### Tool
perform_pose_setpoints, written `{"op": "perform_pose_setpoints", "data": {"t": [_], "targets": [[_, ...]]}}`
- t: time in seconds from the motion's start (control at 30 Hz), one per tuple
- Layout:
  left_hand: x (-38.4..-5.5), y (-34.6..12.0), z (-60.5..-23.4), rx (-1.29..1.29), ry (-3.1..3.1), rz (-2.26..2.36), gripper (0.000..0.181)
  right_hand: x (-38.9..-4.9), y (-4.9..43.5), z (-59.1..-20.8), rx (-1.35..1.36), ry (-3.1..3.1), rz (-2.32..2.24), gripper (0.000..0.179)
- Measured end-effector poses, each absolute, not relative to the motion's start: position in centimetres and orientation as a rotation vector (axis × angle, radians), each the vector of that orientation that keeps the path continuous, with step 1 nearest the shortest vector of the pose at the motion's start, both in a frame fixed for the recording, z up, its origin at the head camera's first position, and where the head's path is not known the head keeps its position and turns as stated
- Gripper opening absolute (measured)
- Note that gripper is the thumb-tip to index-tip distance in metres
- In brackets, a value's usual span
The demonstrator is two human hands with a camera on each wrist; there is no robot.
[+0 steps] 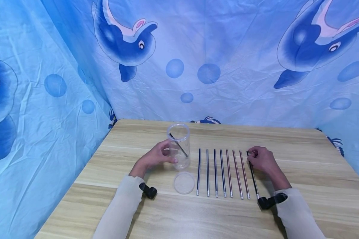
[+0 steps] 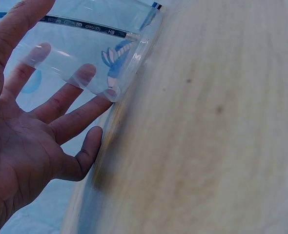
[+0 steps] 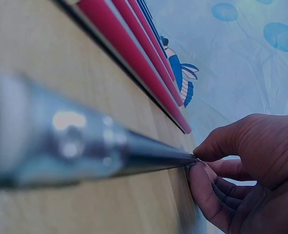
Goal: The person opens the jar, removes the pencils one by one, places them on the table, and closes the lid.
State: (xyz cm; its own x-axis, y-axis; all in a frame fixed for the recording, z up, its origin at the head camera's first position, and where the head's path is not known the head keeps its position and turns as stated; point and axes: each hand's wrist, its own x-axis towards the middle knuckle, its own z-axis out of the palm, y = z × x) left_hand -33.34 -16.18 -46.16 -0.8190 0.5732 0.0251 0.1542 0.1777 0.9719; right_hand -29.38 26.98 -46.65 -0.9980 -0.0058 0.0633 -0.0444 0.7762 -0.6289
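A tall clear plastic jar [image 1: 179,149] stands upright on the table, with one black pencil [image 1: 178,145] leaning inside it. My left hand [image 1: 156,156] holds the jar low on its left side, thumb in front and fingers behind. In the left wrist view the pencil's HB end shows through the jar wall. At the right end of a row of pencils, my right hand [image 1: 261,160] pinches the far end of a black pencil [image 1: 253,176] between thumb and fingertips. Its metal-banded end [image 3: 71,141] looms blurred in the right wrist view.
Several dark blue pencils [image 1: 215,172] and three red pencils [image 1: 237,172] lie side by side between the hands. A round clear lid [image 1: 184,182] lies in front of the jar. Behind the wooden table [image 1: 167,215] hangs a blue dolphin-print cloth [image 1: 227,99].
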Motion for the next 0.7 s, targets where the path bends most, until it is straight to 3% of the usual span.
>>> {"op": "perform_pose_setpoints", "data": {"t": [0.3,0.7], "targets": [[-33.3,-16.1,-46.1,0.685,2.117,1.679,0.072,-29.3,27.1,-46.4,-0.012,-2.946,1.045,0.035],[-33.2,-16.5,-46.0,0.685,2.125,1.660,0.079,-28.5,25.4,-44.1,0.012,-2.847,1.077,0.035]]}}
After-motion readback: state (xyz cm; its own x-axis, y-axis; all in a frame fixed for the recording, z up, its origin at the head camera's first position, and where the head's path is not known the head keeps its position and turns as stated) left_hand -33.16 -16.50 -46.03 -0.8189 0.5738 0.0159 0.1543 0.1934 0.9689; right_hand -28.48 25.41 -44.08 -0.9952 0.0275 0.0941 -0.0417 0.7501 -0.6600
